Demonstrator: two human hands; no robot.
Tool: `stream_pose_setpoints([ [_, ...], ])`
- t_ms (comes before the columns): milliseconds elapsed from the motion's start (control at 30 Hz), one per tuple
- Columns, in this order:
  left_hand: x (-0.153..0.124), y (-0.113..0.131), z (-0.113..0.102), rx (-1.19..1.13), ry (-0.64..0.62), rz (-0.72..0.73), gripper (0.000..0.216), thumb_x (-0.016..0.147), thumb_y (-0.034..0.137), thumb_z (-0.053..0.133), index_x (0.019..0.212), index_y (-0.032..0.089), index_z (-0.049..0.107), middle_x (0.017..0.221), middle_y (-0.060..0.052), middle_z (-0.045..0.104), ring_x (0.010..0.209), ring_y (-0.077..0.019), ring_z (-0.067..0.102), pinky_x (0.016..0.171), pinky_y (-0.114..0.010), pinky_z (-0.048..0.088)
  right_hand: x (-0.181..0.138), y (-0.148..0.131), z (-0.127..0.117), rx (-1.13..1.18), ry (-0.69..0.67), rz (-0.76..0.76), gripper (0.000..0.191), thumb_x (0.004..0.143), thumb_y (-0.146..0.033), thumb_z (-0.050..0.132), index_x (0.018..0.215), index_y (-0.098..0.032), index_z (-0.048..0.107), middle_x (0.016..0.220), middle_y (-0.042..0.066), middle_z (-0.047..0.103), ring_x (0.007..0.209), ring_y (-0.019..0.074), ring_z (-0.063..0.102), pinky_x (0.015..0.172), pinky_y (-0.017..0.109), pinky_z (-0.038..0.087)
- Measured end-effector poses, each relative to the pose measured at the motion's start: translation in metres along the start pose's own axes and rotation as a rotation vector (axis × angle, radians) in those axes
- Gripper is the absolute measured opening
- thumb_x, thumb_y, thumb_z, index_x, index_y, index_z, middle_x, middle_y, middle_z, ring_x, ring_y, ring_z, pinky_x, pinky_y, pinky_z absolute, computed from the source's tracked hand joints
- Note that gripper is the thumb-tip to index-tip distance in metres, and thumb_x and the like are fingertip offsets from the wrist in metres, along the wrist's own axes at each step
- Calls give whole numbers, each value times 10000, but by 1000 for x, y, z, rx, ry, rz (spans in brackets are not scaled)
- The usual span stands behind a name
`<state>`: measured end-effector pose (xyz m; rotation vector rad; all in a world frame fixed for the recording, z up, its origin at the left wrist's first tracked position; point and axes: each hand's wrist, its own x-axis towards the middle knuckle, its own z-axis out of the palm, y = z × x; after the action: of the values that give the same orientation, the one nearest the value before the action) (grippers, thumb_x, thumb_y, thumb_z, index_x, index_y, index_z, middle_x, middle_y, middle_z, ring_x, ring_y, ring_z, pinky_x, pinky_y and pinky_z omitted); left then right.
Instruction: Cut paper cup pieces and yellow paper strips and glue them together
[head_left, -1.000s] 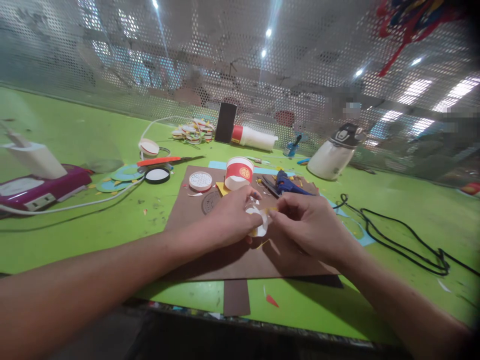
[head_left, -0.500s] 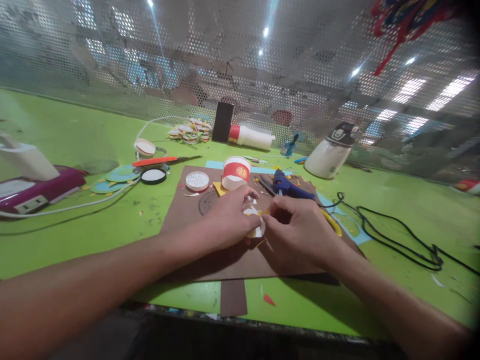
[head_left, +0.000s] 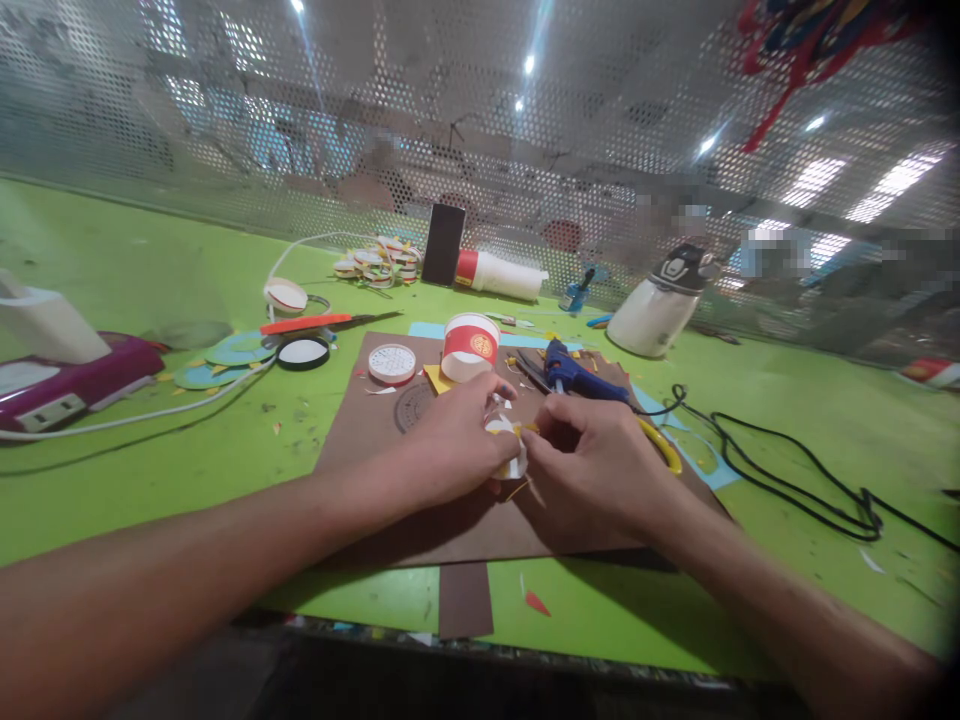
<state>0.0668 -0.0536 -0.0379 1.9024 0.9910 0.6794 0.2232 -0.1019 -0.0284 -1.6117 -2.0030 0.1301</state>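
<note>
Over the brown board [head_left: 349, 450], my left hand [head_left: 442, 435] grips a small white round paper piece [head_left: 514, 462] with yellow bits on it. My right hand [head_left: 611, 455] pinches a thin yellow strip [head_left: 531, 429] at the right side of that piece, thumb and forefinger together. Fingers cover much of the piece, so its full shape is hidden. Just beyond my hands stands a red and white paper cup [head_left: 470, 350], with a patterned white disc [head_left: 391, 364] to its left. A blue glue gun [head_left: 577, 375] lies behind my right hand, near a yellow handle [head_left: 664, 448].
A black cable [head_left: 795, 470] loops across the green table at right. Behind are a white bottle with dark top [head_left: 652, 312], stacked cups [head_left: 504, 276] and an upright phone [head_left: 444, 245]. At left lie a purple power strip [head_left: 90, 385], an orange-handled tool [head_left: 306, 324] and a black-rimmed disc [head_left: 302, 352].
The whole view has shifted very slightly. Both hands keep nearly the same pose and hold on the white paper piece and yellow strip.
</note>
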Motion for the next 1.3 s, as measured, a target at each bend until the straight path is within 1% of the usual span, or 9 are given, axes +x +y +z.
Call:
stream_pose_setpoints([
  [100,0,1,0,-4,-6,-2,350,685,199,520,1033,164,542,862,-55,640,627,-161,600,533,-262,462,1,1,-3,-33,-31,4,246,727,-217,565,525,-201,426,480,-52,449,482,95,380,467,248,262],
  [233,1,-3,2,-42,-22,-11,415,699,186,509,1114,168,519,846,-51,647,516,-132,571,485,-261,459,3,0,-9,-33,-86,30,191,727,-228,555,551,-197,488,510,-35,495,503,111,414,485,257,290],
  [300,2,-5,3,-75,-34,-17,437,709,184,510,1147,175,505,839,-50,650,492,-127,565,475,-260,458,4,-1,-9,-44,-97,41,186,729,-231,555,558,-198,491,514,-34,502,503,114,420,482,257,288],
  [400,2,-7,4,-100,-32,4,419,715,187,512,1134,182,512,846,-50,652,517,-131,576,480,-254,459,5,-1,-9,-66,-104,50,184,743,-232,554,571,-198,498,521,-31,513,499,117,428,474,258,276],
  [600,1,-6,3,-82,-29,24,411,699,190,523,1109,174,525,834,-51,651,580,-154,591,520,-267,462,4,-1,-8,8,-123,47,169,775,-203,537,607,-190,539,542,-21,553,520,122,455,491,256,305],
  [900,1,-2,3,-4,4,33,359,689,210,544,1046,170,565,811,-47,645,646,-173,592,555,-269,439,3,2,-4,-3,-117,33,199,784,-207,516,588,-200,484,535,-15,543,519,126,448,497,266,293],
  [1100,1,-6,2,37,18,67,411,690,192,542,1101,183,553,811,-36,641,655,-171,579,556,-266,420,4,3,-4,3,-96,19,182,773,-187,521,595,-199,485,558,-15,566,534,127,472,509,266,302],
  [1300,1,-6,3,44,17,71,414,696,204,539,1110,190,541,819,-31,636,658,-169,581,540,-258,416,4,3,-2,-24,-86,38,209,755,-183,533,568,-205,442,528,-29,528,513,120,449,495,262,295],
])
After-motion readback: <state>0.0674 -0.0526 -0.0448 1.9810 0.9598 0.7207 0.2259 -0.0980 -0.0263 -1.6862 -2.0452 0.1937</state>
